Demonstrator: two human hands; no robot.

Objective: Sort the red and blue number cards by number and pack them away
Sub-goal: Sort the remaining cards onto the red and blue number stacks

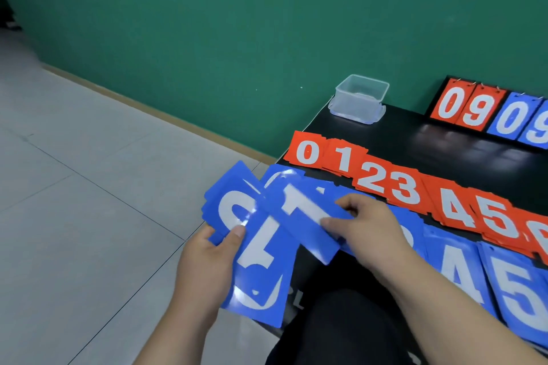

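Judging by their flat faces and crisp edges, these cards are thin, light, fairly stiff plastic with a glossy, slippery sheen. They should be pinched by an edge, thumb on top, and stacks need squaring so they do not slide apart.

The black tabletop (444,145) carries everything. At its far edge, toward the right, stands one scoreboard (486,115) showing four flip panels, two red and two blue.

The red cards (385,184) lie in one overlapping row from the left edge rightward. I count seven piles: 0, 1, 2, 3, 4, 5 and one cut off by the frame.

The blue cards (486,284) run along the near edge. Piles 4 and 5 read plainly and a third shows partly under the right wrist. More blue lies beneath the hands, but how many piles I cannot tell.

The fan of blue cards (261,261) juts past the tabletop's near left corner, over the floor. The left grip (207,264) holds it, thumb pressed on the top face. At least three cards show.

One empty-looking clear container (360,99) sits at the far left corner, on what looks like its lid.

The single blue card (308,222) lies across the fan's top, pinched by the right grip (367,228) at its right end.
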